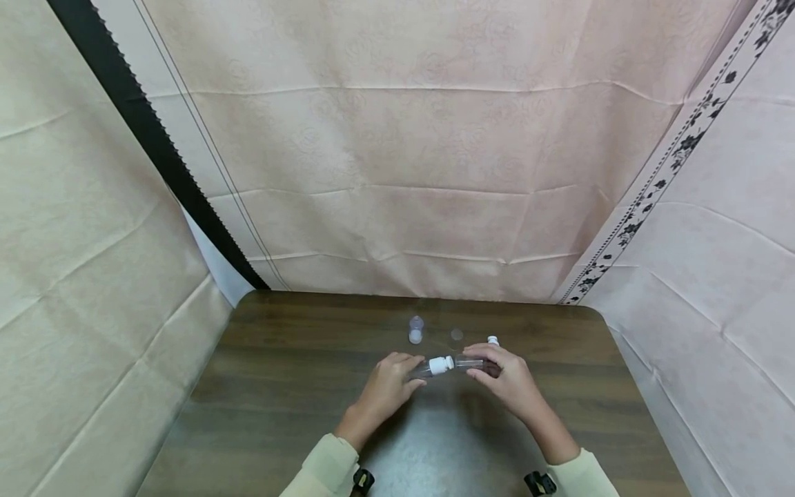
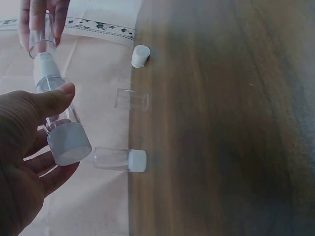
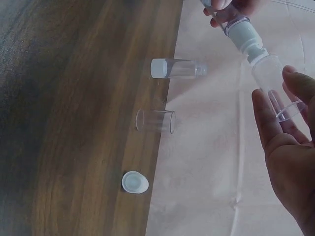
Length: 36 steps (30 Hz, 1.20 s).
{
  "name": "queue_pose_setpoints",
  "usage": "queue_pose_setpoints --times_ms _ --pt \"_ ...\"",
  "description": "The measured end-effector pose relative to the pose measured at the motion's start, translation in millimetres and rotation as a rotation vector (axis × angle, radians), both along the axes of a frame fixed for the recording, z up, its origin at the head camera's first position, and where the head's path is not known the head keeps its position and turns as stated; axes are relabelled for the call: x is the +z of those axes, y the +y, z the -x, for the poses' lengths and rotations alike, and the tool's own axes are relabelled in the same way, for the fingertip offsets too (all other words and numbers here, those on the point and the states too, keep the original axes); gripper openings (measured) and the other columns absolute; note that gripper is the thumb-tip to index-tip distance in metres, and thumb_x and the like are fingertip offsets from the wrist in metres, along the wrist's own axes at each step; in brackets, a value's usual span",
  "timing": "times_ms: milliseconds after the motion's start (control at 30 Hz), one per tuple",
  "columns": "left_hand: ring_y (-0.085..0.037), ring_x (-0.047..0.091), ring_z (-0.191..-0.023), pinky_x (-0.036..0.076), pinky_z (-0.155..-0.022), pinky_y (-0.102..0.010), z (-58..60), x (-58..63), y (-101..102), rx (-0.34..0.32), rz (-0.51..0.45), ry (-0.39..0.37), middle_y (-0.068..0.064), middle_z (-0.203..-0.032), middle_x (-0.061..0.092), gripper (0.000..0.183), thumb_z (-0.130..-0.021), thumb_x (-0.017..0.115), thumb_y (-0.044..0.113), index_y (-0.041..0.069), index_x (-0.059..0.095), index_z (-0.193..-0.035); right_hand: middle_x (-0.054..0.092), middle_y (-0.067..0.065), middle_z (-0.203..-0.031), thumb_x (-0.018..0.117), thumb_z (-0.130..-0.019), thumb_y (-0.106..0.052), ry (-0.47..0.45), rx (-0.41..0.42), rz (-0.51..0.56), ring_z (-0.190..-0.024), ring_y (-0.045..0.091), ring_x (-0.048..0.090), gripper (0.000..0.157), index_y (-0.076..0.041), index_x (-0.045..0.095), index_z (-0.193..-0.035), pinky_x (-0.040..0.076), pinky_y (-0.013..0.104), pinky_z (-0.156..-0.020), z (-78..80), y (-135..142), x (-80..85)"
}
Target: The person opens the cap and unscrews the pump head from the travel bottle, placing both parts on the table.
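My left hand [image 1: 388, 386] grips a clear bottle with a white base [image 2: 69, 142] and a white pump top [image 1: 441, 364]. The bottle is tilted off the table, its pump toward the right hand. My right hand [image 1: 506, 376] holds a clear cylindrical cap [image 3: 268, 73] between thumb and fingers. The cap is lined up with the pump, its near end at the nozzle; how far the nozzle reaches inside I cannot tell. In the head view, fingers hide part of both pieces.
Beyond the hands, near the table's [image 1: 279, 386] far edge, lie a second clear bottle with a white base [image 3: 179, 68], another clear cap [image 3: 156, 121] and a loose white pump top [image 3: 135, 182]. Cloth sheets [image 1: 404, 152] hang behind the table and at both sides.
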<state>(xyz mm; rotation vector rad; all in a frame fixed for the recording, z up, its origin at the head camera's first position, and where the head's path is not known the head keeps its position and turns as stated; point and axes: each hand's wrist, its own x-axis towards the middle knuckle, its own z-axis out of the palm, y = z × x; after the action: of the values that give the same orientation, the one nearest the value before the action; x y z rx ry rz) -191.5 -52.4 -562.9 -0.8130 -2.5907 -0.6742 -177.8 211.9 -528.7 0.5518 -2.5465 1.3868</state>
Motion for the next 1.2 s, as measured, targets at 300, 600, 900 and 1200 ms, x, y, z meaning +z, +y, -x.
queue_pose_setpoints --times_ms 300,600,900,1200 --pt "-0.022 0.074 -0.095 0.061 -0.082 -0.034 1.6 -8.6 -3.8 -0.003 -0.151 0.065 -0.008 -0.104 0.079 0.046 -0.075 0.093 0.019 0.005 0.077 -0.115 0.072 -0.001 -0.116 0.084 -0.084 -0.003 0.058 -0.035 -0.036 -0.101 0.011 0.07 0.032 -0.015 0.076 -0.112 0.06 0.021 -0.081 1.9 4.6 -0.6" --pt "-0.021 0.075 -0.093 0.062 -0.077 -0.032 5.5 -14.6 -8.8 0.004 -0.249 0.113 -0.01 -0.103 0.079 0.048 -0.072 0.095 0.017 0.005 0.077 -0.116 0.072 0.0 -0.11 0.087 -0.08 0.0 0.146 -0.052 -0.182 -0.09 0.014 0.072 0.034 -0.013 0.076 -0.11 0.062 0.032 -0.078 16.1 6.9 -17.5" --pt "-0.022 0.075 -0.094 0.062 -0.077 -0.032 5.8 -18.0 -8.9 -0.01 -0.33 0.08 -0.012 -0.106 0.078 0.048 -0.075 0.093 0.013 0.002 0.076 -0.118 0.07 0.007 -0.106 0.087 -0.079 0.003 0.186 -0.051 -0.278 -0.084 0.018 0.071 0.033 -0.007 0.075 -0.108 0.062 0.034 -0.074 30.4 0.3 -30.8" --pt "-0.022 0.075 -0.094 0.062 -0.077 -0.033 5.5 -22.1 -9.7 0.001 -0.366 0.046 -0.01 -0.105 0.078 0.046 -0.076 0.092 0.013 0.004 0.077 -0.118 0.07 0.009 -0.107 0.086 -0.079 0.003 0.129 -0.051 -0.368 -0.094 0.025 0.07 0.029 -0.005 0.075 -0.106 0.06 0.04 -0.076 43.7 -12.4 -45.1"
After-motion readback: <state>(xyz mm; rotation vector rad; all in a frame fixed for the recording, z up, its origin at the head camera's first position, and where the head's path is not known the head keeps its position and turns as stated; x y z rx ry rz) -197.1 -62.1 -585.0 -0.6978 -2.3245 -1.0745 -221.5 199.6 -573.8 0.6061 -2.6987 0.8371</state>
